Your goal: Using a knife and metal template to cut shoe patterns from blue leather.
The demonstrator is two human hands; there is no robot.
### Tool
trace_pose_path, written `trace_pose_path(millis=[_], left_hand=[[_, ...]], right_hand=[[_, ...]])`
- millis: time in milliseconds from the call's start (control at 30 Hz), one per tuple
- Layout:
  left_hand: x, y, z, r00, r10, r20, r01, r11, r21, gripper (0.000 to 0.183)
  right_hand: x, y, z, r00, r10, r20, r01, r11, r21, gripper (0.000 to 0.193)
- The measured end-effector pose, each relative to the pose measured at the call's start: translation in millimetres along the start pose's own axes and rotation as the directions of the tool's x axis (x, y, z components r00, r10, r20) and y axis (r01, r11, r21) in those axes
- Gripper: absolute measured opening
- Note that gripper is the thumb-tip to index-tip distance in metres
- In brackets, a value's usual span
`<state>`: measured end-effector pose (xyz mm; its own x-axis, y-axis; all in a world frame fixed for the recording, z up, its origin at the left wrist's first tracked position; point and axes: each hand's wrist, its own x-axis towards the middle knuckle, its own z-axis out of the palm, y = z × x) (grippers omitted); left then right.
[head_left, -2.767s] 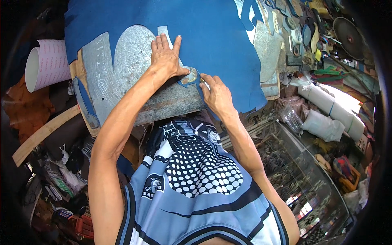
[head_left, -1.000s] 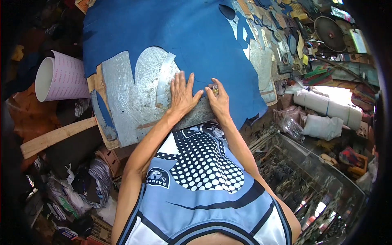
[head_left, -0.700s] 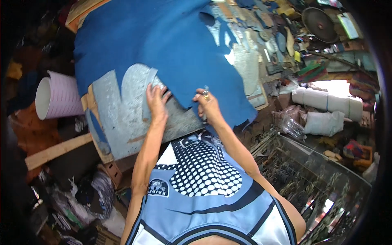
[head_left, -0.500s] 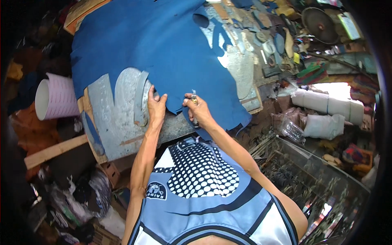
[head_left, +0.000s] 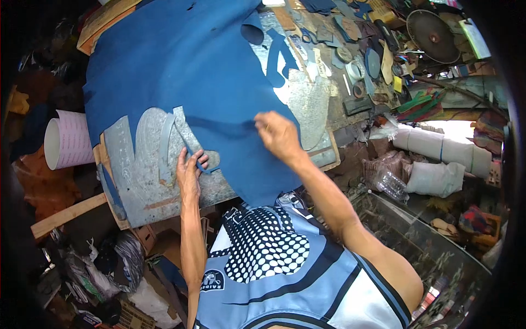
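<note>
A large blue sheet [head_left: 164, 66], leather-like, spreads over the work table, with cut edges and gaps along its near side. My left hand [head_left: 189, 171] is at the near edge of the table, its fingers closed around a narrow curved blue strip [head_left: 193, 159]. Beside that hand lies a pale curved strip [head_left: 166, 148] on the grey board [head_left: 129, 181]. Over the right part of the sheet, my right hand [head_left: 278, 136] is raised with fingers curled, casting a shadow. Whatever it may hold is hidden by the fingers.
Patterns, offcuts and tape rolls [head_left: 355, 68] crowd the far right of the table. A round fan grille [head_left: 433, 36] stands beyond them. To the left is a rolled pink-white sheet [head_left: 71, 140]; white wrapped rolls [head_left: 441, 145] lie at the right.
My right hand has moved up from the sheet's near edge, and the knife-like tool in it no longer shows. My left hand shifted nearer and left, now on a blue strip.
</note>
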<state>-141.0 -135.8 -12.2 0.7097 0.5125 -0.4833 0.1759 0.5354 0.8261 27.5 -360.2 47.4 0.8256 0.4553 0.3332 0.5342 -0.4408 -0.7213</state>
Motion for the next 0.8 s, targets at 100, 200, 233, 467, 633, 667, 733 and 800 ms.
trace_pose_path(millis=[100, 200, 233, 467, 633, 667, 733, 800], left_hand=[[1, -1, 2, 0.999, 0.009, -0.043, -0.007, 0.999, 0.042, 0.072], [1, -1, 6, 0.998, 0.001, -0.062, 0.0, 1.0, 0.024, 0.071], [0, -1, 6, 0.997, 0.006, -0.073, -0.004, 0.999, 0.034, 0.071], [2, -3, 5, 0.993, 0.022, -0.115, -0.014, 0.998, 0.066, 0.069], [2, 1, 6, 0.992, 0.009, -0.124, -0.002, 0.998, 0.057, 0.069], [1, 1, 7, 0.994, 0.02, -0.112, -0.012, 0.998, 0.066, 0.069], [0, 0, 6, 0.993, 0.025, -0.117, -0.016, 0.997, 0.073, 0.07], [-3, 2, 2, 0.993, 0.032, -0.112, -0.022, 0.996, 0.083, 0.071]], right_hand=[[41, 46, -14, 0.923, 0.381, -0.051, -0.365, 0.91, 0.197, 0.017], [73, 97, -14, 0.773, 0.623, -0.118, -0.584, 0.773, 0.25, 0.022], [76, 105, -17, 0.713, 0.701, -0.033, -0.661, 0.686, 0.305, 0.025], [87, 137, -4, 0.691, 0.723, -0.006, -0.703, 0.675, 0.223, 0.027], [89, 137, -2, 0.633, 0.774, -0.019, -0.723, 0.599, 0.343, 0.027], [88, 139, -1, 0.625, 0.78, -0.028, -0.713, 0.584, 0.388, 0.026], [85, 143, 2, 0.636, 0.771, 0.009, -0.75, 0.616, 0.24, 0.027], [87, 125, -3, 0.627, 0.778, 0.034, -0.767, 0.609, 0.203, 0.032]])
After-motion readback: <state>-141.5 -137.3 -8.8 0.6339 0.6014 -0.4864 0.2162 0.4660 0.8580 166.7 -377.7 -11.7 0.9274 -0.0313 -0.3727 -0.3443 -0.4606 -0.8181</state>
